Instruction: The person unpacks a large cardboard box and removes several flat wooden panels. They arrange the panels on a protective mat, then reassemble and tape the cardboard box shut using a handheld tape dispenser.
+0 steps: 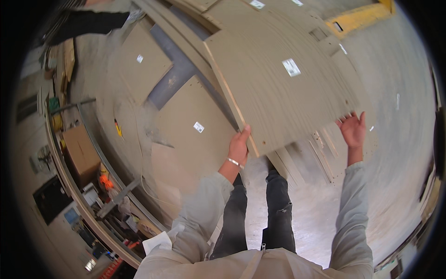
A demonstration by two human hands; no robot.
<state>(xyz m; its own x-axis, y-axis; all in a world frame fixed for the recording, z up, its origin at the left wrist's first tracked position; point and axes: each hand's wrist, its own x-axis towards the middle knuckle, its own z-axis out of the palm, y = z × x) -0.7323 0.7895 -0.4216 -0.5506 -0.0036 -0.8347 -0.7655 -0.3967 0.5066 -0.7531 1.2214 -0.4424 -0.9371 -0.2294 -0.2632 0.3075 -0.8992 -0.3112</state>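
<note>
Your left grip (239, 148) pinches the near left corner of a large grey-brown board (274, 107), thumb on top along the pale raw edge, its fingers mostly hidden beneath. The board reaches ahead of that grip and across to the right one, tilted over your legs (278, 204), so your feet are covered. Your right grip (354, 132) is spread, palm upturned, just at the board's near right corner; the fingertips blur against the edge, and you cannot tell whether they touch it. Ahead of both grips, the board's far side blends into similar pieces behind, so its outline there is hard to follow. The white label (291, 67) on it is too blurred to make out. Between the grips, narrow strips (321, 156) show below the near edge, their far ends hidden. Left of your left grip lies a smaller board (200, 121), its right side partly covered; farther left, a yellow-and-black tool (118, 128) rests on the floor, its kind unclear. Beyond that, a metal rack frame (100, 158) with a cardboard box (81, 149) curves into the dark rim. Far ahead of your right grip, a yellow object (362, 19) is cut off at the top.
</note>
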